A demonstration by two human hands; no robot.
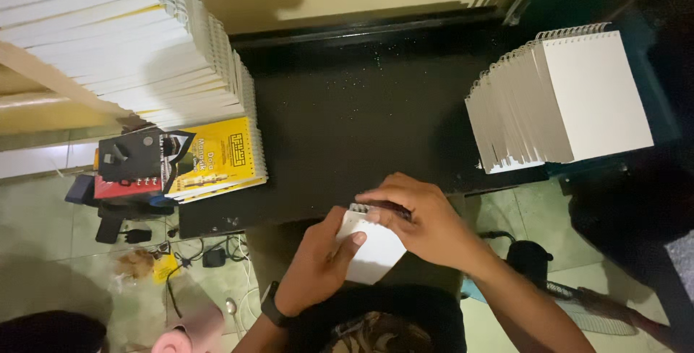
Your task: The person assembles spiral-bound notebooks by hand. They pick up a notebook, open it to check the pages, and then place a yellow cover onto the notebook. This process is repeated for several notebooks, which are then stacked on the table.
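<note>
- Holding a small white spiral notepad [370,248] w/ both hands, at the near edge of the black table [347,114], partly over the floor gap in front of the person.
- Left hand [314,262]: clamped on the pad's left side, thumb on the top face, fingers curled beneath; dark watch [272,309] on the wrist.
- Right hand [419,219]: fingers together, pressed down over the pad's wire-bound top edge [359,208]; can't tell whether it pinches the wire or only rests on it.
- Pad sits tilted, binding toward the table, lower corner pointing to the person's lap.
- Right of table: stack of white spiral notepads [564,100], fanned, bindings up, well apart from the hands.
- Left of table: tall leaning pile of white spiral notebooks [130,42]; just below it yellow-covered notebooks [220,158], w/ a black-and-red item [134,165] beside them.
- Floor left: tangle of cables and a small black adapter [215,257], pink object [191,331] near the bottom edge.
</note>
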